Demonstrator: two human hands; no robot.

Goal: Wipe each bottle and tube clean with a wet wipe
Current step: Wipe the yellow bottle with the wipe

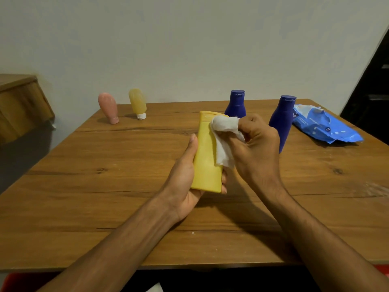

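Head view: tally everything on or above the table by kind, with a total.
Bottles: 3, the yellow bottle gripped by the left hand, plus two blue bottles standing.
Tubes: 2, a pink tube and a yellow tube, both cap-down.
Wet wipe: 1, pinched by the right hand.
Wipes pack: 1.
Total: 7.

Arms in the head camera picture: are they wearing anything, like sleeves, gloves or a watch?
No. The left arm and right arm are bare as far as the picture shows, with no sleeves. The left hand and right hand have no gloves. No watch, bracelet or ring shows, though parts of both hands are hidden.
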